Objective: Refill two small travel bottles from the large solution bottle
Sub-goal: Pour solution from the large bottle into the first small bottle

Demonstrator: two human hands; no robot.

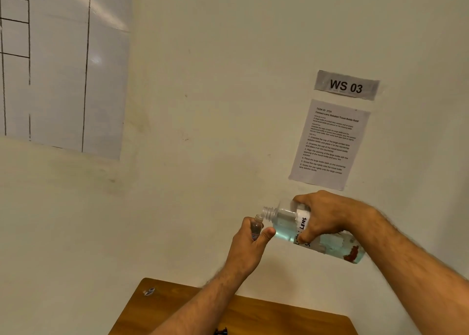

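My right hand (pixel 327 215) grips the large solution bottle (pixel 335 243), a clear bottle with pale blue liquid and a white label. The bottle is uncapped and tipped to the left, its threaded neck at the mouth of a small travel bottle (pixel 256 227). My left hand (pixel 250 246) holds that small clear bottle upright, fingers and thumb curled round it. Both bottles are held up in the air in front of the wall, above the wooden table (pixel 266 317). I see only one travel bottle.
A small silvery object (pixel 149 291) lies near the table's far left corner. A dark object (pixel 220 331) shows at the bottom edge. On the wall hang a "WS 03" label (pixel 346 85), a printed instruction sheet (pixel 328 144) and a gridded whiteboard sheet (pixel 63 63).
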